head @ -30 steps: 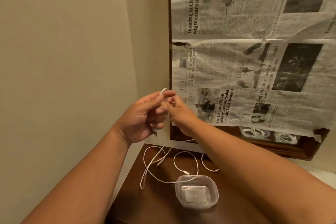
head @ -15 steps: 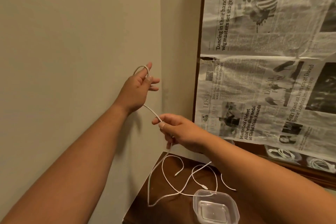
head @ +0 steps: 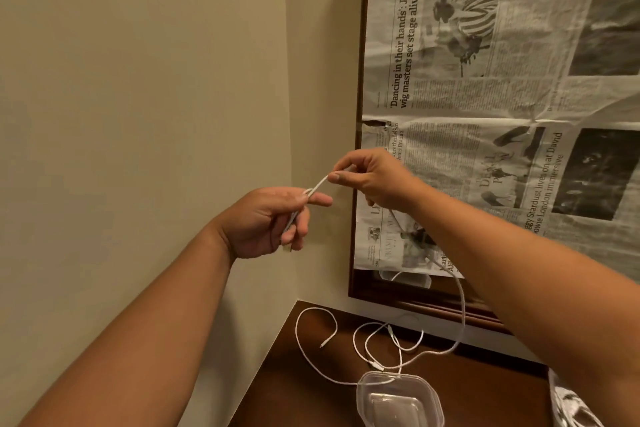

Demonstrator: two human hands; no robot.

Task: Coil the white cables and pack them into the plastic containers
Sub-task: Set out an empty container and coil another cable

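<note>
Left hand (head: 266,222): raised in mid-air, fingers curled round a doubled bit of white cable (head: 317,185), thumb and forefinger pinching it at the top.
Right hand (head: 374,180): just right of the left hand and a little higher, pinching the same cable between thumb and forefinger, the other fingers curled under.
Between the hands: a short, taut stretch of cable; the fingertips are close together but apart.
Cable's run: from under the right hand it drops past the right forearm to the table (head: 311,402).
Loose cables (head: 381,350): well below both hands, sprawled in overlapping loops on the table.
Container (head: 398,399): clear plastic, lid off, under the right forearm; one strand lies across its far rim.
Table edges: the left edge runs along the wall (head: 138,114); the back edge meets the wall under the frame (head: 360,80).
Room to move: the wall corner sits close behind the left hand. The dark frame's edge, papered with newspaper (head: 485,114), is just behind the right. There is open air from the hands down to the table.
</note>
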